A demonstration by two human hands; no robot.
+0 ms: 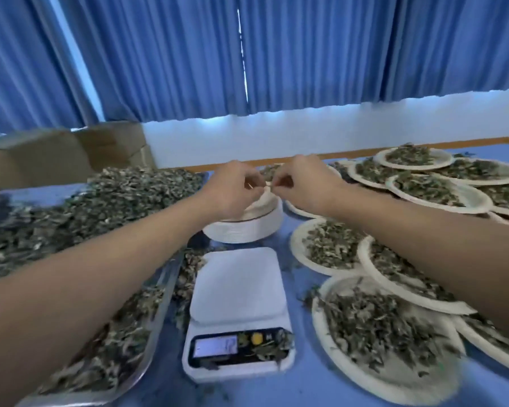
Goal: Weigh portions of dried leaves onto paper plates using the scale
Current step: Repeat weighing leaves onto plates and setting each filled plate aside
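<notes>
**Kid 1:** What are the two hands doing?

**Kid 2:** The left hand and the right hand meet at the back, over the stack of paper plates. Each grip is almost closed. Finger and thumb pinch the edge of the top plate, and that edge is tipped up a bit from the stack.

**Kid 1:** Where is the scale?

**Kid 2:** The scale sits on the blue desk, just in front of the stack. Its little screen glows, but it is too blurry to read. Some leaf bits lie on its buttons.

**Kid 1:** And the leaves?

**Kid 2:** A big heap of dried leaves fills the shiny tray on the left. On the right lie lots of full plates, some lying partly on top of others.

**Kid 1:** What is behind it all?

**Kid 2:** Brown boxes at the back left, and blue curtains.
</notes>
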